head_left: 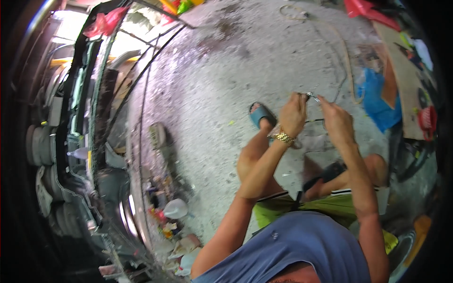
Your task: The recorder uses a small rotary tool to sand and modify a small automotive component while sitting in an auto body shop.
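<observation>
To the right of the teal slipper, over the grey floor, that person has a small shiny metal piece up between two hands. The left hand has its grip pinched on the darker end; the right hand pinches the silvery one. Too blurred for me to name. I'd guess it's light, stiff, a bit slick, hardly fragile, best taken by its ends.

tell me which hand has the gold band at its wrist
The left hand: a gold-coloured band shows at its wrist, while the right hand has a bare wrist.
</observation>
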Tool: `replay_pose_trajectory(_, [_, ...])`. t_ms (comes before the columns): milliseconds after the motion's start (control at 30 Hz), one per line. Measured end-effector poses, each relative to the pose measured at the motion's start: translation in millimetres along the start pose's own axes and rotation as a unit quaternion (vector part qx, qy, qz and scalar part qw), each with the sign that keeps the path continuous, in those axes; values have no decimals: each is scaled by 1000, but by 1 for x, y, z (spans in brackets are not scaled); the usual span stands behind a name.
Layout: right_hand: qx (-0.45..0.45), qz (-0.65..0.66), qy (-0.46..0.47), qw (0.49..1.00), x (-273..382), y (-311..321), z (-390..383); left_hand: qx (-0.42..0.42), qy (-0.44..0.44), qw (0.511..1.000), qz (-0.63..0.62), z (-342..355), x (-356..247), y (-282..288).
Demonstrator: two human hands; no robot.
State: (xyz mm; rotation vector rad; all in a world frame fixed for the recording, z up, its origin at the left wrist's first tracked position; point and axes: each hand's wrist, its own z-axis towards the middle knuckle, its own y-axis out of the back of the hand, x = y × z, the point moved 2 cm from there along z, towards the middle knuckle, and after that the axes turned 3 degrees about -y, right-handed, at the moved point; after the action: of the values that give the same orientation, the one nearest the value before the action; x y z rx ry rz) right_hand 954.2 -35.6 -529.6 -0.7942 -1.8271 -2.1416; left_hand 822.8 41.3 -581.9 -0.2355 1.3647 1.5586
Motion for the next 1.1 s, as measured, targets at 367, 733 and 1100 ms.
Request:
replay_pose_trajectory(367, [-30,242,85,966,-22,-53,17,18,213,940,-265,-3,42,-6])
replay_pose_trajectory(733, [69,558,-201,802,-90,-117,45,163,174,927,-290,2,24,-5])
replay_pose_trajectory(1100, [236,597,-179,746,-76,-13,46,131,-17,986,-103,1,-14,-3])
